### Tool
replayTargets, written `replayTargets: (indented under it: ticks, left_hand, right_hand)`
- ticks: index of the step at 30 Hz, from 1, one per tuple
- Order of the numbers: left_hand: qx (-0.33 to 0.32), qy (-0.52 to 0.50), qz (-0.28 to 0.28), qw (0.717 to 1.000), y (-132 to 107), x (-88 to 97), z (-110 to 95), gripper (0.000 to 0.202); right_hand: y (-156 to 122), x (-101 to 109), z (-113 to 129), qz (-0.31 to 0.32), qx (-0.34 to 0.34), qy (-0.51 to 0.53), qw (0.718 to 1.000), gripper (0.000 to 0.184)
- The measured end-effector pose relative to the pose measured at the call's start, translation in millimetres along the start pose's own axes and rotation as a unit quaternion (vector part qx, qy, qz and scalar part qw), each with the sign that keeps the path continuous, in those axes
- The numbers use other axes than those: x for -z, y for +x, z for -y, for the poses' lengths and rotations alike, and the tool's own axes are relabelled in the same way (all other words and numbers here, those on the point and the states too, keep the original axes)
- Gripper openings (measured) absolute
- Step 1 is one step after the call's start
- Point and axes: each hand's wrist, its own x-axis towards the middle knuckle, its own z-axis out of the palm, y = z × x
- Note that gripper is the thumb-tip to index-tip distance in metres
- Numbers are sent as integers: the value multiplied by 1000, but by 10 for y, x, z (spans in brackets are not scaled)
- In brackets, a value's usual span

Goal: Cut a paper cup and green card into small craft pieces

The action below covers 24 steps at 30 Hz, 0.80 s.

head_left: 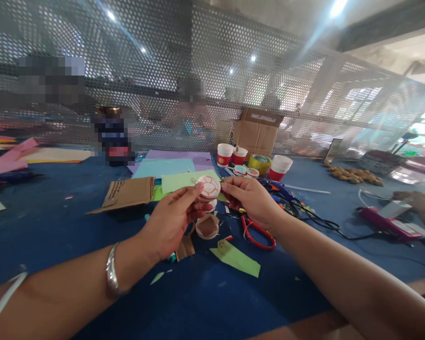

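Observation:
In the head view my left hand (173, 215) pinches a round white paper piece (209, 188) with red lines on its face, like the cut-off base of a paper cup. Just right of it, the thumb and fingers of my right hand (253, 196) are pressed together; what they hold, if anything, I cannot make out. Below the hands lies another round white piece with a brown cardboard square (207, 226) in it. Red-handled scissors (260, 235) rest under my right wrist. A cut green paper (236, 259) lies nearer to me.
Paper cups (281, 166), yellow tape (260, 163) and a cardboard box (257, 130) stand behind. Corrugated cardboard (129, 192) and coloured sheets (170, 168) lie left of centre. A glue gun (281, 189) trails a black cord. At right, another person's hand (412, 199) is near a purple power strip (387, 223).

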Motion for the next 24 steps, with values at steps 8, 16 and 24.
replayTargets:
  ticks: [8,16,24]
  left_hand:
    - [-10,5,0,1000,-7,16,-1,32]
    - [-14,8,6,1000,-1,27,15,39]
    - [-27,-3,-6,1000,15,20,18,35]
  right_hand:
    - [-4,0,8,1,-4,2,1000,30]
    - [-10,-3,21,-1,-3,4,1000,29]
    - [-5,8,7,0,-13,5,1000,27]
